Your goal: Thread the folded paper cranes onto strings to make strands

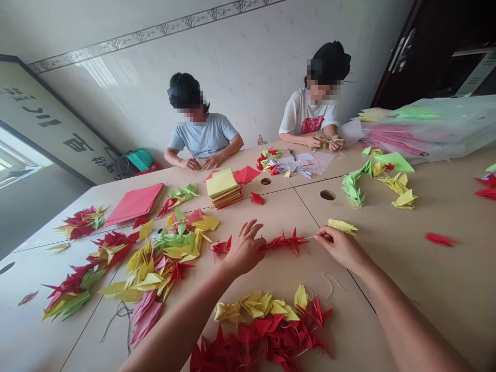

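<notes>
A row of red folded paper cranes (285, 242) lies on the table, threaded on a white string (311, 237). My right hand (338, 247) pinches the string just past the right end of the row. Over the left part of the row is my left hand (243, 250), its fingers spread and touching the cranes; some cranes are hidden beneath it. A yellow folded paper piece (343, 226) rests just beyond my right hand. Closer to me lie a strand of yellow cranes (263, 305) and a heap of red cranes (263, 341).
Mixed cranes (155, 268) pile up on the left. Behind are a red paper stack (135, 202), a yellow-topped paper stack (223, 188) and a green-yellow garland (352, 186). Two people (203, 135) (310, 111) sit opposite, handling paper. Table holes (327, 195) and a plastic bag (437, 126) also show.
</notes>
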Available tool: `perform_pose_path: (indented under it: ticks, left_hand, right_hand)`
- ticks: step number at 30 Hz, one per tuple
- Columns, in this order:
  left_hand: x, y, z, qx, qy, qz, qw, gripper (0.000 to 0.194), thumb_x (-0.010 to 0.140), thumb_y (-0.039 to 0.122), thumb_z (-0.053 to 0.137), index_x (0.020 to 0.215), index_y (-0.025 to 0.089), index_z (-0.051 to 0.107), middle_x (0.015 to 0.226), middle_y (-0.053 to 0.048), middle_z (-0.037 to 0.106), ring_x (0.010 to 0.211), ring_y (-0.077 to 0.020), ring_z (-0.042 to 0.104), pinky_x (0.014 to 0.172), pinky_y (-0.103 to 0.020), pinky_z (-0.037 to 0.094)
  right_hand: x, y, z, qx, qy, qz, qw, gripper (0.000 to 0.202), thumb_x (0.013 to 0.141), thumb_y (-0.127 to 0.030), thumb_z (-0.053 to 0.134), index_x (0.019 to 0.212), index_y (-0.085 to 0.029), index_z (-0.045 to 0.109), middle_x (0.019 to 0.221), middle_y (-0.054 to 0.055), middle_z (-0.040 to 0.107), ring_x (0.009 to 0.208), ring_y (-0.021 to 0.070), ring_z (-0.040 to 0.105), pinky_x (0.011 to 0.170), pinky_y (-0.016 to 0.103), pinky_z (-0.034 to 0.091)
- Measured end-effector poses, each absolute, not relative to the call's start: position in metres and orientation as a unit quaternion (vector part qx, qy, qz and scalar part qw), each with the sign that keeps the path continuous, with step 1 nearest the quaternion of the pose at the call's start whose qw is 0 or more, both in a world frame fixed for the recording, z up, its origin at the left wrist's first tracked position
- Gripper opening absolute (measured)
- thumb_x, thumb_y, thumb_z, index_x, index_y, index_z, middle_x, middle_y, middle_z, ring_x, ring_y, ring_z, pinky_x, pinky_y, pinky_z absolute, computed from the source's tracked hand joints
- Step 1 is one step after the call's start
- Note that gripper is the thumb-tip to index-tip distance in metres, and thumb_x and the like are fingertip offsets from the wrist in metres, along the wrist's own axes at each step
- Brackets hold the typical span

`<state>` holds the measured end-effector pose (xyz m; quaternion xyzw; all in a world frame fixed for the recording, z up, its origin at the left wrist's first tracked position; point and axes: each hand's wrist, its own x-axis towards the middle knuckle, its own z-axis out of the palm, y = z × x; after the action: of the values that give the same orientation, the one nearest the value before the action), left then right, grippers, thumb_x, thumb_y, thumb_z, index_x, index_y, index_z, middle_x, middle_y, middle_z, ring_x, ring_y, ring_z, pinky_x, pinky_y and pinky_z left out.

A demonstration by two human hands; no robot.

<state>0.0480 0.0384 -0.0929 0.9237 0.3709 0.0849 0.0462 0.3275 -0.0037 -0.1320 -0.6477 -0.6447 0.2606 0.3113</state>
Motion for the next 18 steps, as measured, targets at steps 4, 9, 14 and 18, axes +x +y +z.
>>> perform_pose_path:
  ticks: [4,9,14,18]
  left_hand:
    - [0.057,0.04,-0.09,0.924,0.369,0.091,0.046,0.034,0.076,0.039,0.061,0.105,0.022,0.06,0.135,-0.011,0.043,0.134,-0.0306,0.024,0.11,-0.052,0.023]
    - [0.077,0.046,-0.095,0.928,0.366,0.058,0.045,0.03,0.075,0.041,0.062,0.096,0.02,0.065,0.134,-0.012,0.045,0.134,-0.0315,0.025,0.11,-0.055,0.02]
    - [0.077,0.046,-0.1,0.922,0.383,0.046,0.038,0.019,0.076,0.033,0.061,0.087,0.019,0.067,0.129,-0.011,0.05,0.133,-0.0308,0.027,0.11,-0.054,0.018]
    - [0.083,0.042,-0.093,0.919,0.382,0.087,0.035,0.046,0.075,0.045,0.061,0.115,0.022,0.055,0.132,-0.013,0.046,0.133,-0.0322,0.027,0.109,-0.057,0.019]
  right_hand:
    - [0.326,-0.004,-0.131,-0.649,-0.64,0.262,0.317,0.024,0.082,-0.042,0.044,0.076,-0.021,0.054,0.065,0.002,0.06,0.059,0.0165,0.054,0.055,0.027,0.039]
    - [0.326,-0.003,-0.133,-0.653,-0.64,0.258,0.313,0.023,0.081,-0.04,0.044,0.076,-0.02,0.055,0.065,0.002,0.06,0.059,0.0169,0.054,0.054,0.027,0.039]
    - [0.325,-0.004,-0.131,-0.647,-0.64,0.271,0.315,0.022,0.081,-0.039,0.044,0.076,-0.02,0.054,0.068,0.003,0.062,0.064,0.0173,0.056,0.057,0.027,0.04]
    - [0.322,-0.005,-0.127,-0.646,-0.643,0.274,0.307,0.022,0.082,-0.039,0.044,0.076,-0.02,0.054,0.069,0.003,0.063,0.064,0.0177,0.057,0.057,0.027,0.04]
